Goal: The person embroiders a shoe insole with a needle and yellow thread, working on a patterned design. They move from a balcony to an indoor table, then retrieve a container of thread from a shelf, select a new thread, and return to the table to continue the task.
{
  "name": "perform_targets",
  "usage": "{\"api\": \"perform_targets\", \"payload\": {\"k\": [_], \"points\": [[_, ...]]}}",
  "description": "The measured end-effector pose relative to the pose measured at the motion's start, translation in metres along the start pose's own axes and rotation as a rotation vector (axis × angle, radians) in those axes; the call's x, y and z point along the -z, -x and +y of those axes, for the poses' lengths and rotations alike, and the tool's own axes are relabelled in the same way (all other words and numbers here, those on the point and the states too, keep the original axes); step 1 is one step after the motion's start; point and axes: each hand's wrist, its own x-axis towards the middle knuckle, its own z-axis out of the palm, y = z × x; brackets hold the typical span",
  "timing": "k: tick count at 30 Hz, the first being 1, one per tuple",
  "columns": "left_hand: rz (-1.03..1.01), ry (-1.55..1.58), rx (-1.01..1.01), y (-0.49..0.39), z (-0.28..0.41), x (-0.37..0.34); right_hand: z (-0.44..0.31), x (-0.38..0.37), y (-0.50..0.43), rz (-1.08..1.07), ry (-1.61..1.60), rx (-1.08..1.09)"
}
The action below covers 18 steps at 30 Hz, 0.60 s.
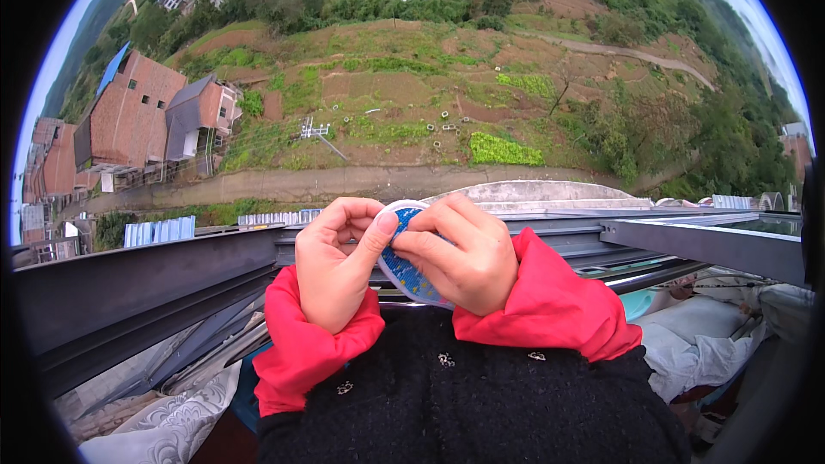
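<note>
A blue embroidered insole [412, 276] with a pale edging and small yellow and pink spots is held upright and tilted in front of my chest. My left hand [345, 254] grips its upper left edge, the thumb pressed on the patterned face and the fingers curled behind. Bent fingers of my right hand [467, 254] touch the same face from the right, thumb and forefinger drawn together close to the left thumb. Whether anything thin sits between those right fingertips is too small to see. The right hand covers much of the insole's right side.
Just beyond my hands runs a dark metal window frame [148, 287], with a sash rail [702, 245] jutting in at right. Patterned fabric [174, 419] lies low at left, pale cloth [683, 335] at right. Far below outside are a road [309, 185], fields and brick houses [138, 106].
</note>
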Motion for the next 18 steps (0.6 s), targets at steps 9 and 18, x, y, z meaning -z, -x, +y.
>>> {"api": "perform_targets", "payload": {"k": [9,18], "points": [[-0.001,0.042,0.009,0.000,-0.004,-0.001,0.001,-0.003,0.000,0.029,0.006,0.021],[-0.022,-0.084,0.010,-0.002,-0.013,0.001,0.004,-0.006,0.000,0.024,-0.004,-0.010]]}}
